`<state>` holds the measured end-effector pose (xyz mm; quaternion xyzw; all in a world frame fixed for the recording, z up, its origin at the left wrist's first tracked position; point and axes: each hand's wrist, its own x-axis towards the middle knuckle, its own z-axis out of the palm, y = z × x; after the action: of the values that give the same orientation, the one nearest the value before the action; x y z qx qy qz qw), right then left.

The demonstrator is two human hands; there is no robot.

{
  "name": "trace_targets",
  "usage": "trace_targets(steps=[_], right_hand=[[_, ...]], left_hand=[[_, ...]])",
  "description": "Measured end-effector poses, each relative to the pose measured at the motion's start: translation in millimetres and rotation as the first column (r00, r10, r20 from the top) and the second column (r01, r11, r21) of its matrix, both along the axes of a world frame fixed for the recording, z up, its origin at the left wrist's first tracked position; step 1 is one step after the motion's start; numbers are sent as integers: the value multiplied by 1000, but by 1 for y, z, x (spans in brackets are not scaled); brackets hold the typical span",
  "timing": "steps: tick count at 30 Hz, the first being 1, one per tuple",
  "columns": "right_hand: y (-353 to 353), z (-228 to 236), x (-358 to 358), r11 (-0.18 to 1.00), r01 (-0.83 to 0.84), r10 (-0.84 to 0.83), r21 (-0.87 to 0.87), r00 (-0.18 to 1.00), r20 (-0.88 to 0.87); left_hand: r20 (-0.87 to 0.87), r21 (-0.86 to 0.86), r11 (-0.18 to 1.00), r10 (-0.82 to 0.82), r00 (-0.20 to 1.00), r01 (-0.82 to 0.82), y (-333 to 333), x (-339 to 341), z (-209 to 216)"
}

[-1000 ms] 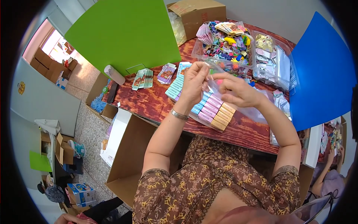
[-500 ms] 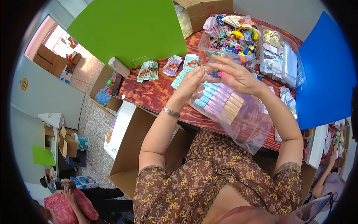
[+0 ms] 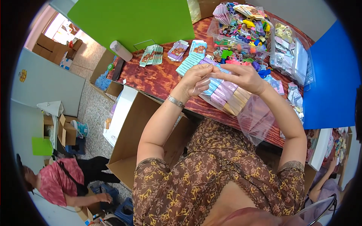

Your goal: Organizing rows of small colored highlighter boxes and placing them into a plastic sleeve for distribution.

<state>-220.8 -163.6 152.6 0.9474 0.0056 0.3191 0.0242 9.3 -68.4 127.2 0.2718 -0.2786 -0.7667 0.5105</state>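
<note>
Above the table, my left hand (image 3: 197,80) is closed on a piece of clear plastic film, possibly a small bag. My right hand (image 3: 245,79) meets it fingertip to fingertip, its fingers pinching at the same film. Just beneath both hands lie rows of small pastel boxes: teal boxes (image 3: 189,63), lilac boxes (image 3: 218,99) and pale yellow boxes (image 3: 236,102), with light blue ones partly hidden by my hands. A large clear plastic bag (image 3: 257,118) spreads from the boxes over the table's front edge; whether the boxes lie inside it I cannot tell.
Stacks of printed cards (image 3: 151,55) stand along the green panel (image 3: 132,24). Behind the boxes is a clear bin (image 3: 241,41) heaped with colourful trinkets. Another bin (image 3: 290,56) holds packets beside the blue panel (image 3: 330,79). An open carton (image 3: 134,139) stands left; a person (image 3: 62,179) works beyond.
My hands have come down closer to the boxes, and the right fingers have closed in against the left ones. At lower left, the other person has turned and reaches down.
</note>
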Motion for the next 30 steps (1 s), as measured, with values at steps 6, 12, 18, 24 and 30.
trace_targets(steps=[6,12,18,24,30], right_hand=[[-4,9,-5,967,-130,130,-220,991,-16],[-11,23,-15,981,-59,51,-184,998,-47],[8,40,-12,978,-208,208,16,978,22],[47,46,-38,967,-177,220,185,943,-250],[61,93,-37,946,290,-146,145,779,-610]], left_hand=[[31,145,985,87,996,-90,8,-2,11],[285,79,996,16,958,-40,-5,5,1],[464,-5,986,151,873,-168,-16,20,10],[679,-444,800,594,432,-403,-9,69,18],[501,-857,503,864,50,-111,-15,58,72]])
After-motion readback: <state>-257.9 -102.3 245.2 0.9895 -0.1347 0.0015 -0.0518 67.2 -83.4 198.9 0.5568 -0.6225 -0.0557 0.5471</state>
